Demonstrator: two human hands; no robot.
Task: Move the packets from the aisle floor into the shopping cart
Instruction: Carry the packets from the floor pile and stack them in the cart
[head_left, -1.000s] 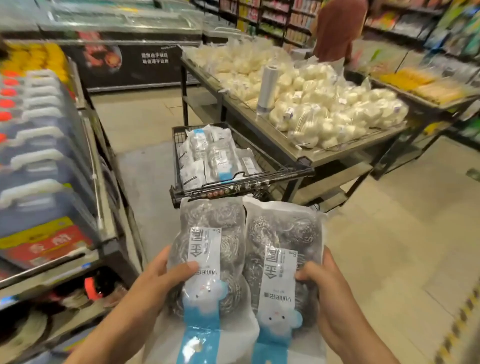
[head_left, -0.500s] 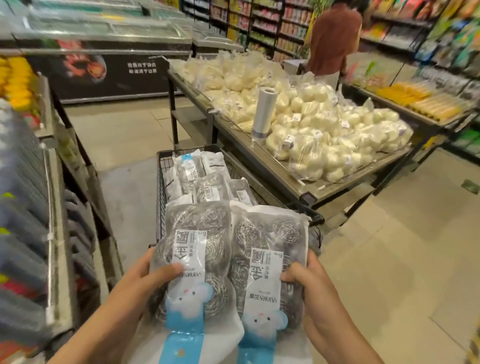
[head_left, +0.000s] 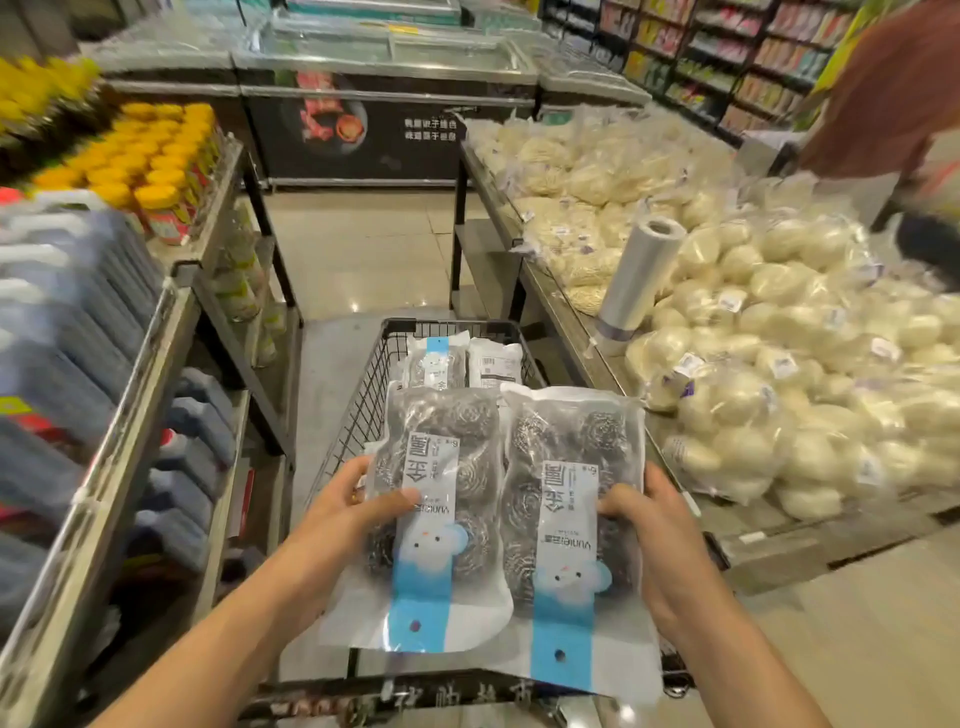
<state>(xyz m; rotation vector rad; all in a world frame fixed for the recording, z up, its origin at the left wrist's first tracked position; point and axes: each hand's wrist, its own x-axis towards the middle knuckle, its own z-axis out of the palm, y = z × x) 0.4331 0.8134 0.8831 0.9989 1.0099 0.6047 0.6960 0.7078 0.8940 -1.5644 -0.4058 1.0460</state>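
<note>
— Holding anything, those hands?
— Yes. The left hand (head_left: 337, 512) pinches the left scourer packet (head_left: 441, 499), thumb across its label; the right hand (head_left: 662, 530) grips the right scourer packet (head_left: 569, 509) by its edge. Both packets sit side by side, touching, above the shopping cart (head_left: 363, 395).
— And inside the cart?
— Two more packets (head_left: 462, 361) lie flat at the far end.
— What flanks it?
— A table (head_left: 566, 322) of bagged buns (head_left: 769, 374) with a plastic-bag roll (head_left: 636, 280) to the right, shelves (head_left: 171, 332) to the left.
</note>
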